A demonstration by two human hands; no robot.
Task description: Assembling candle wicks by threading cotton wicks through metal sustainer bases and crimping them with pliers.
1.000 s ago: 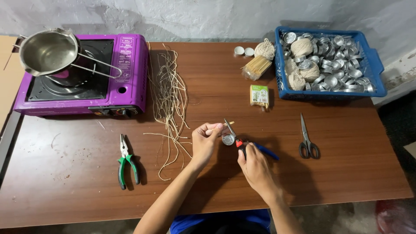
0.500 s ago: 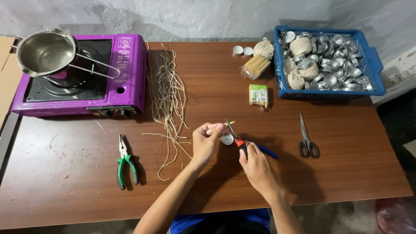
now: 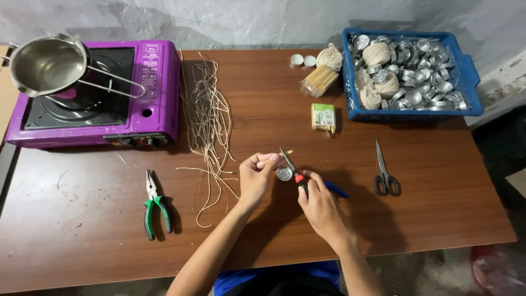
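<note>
While left hand [image 3: 256,174] pinches the wick [image 3: 272,159] & small metal disc [image 3: 284,174], right hand [image 3: 320,205], clamped on blue-handled pliers [image 3: 298,176], should prob squeeze slow, square on the tab

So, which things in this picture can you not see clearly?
- Head view: the small metal cup and the piece of wick at the left hand are too small to show how they join.
- The tool's handle is mostly hidden under the right hand.
- The steel pot is cut by the left edge.
</note>
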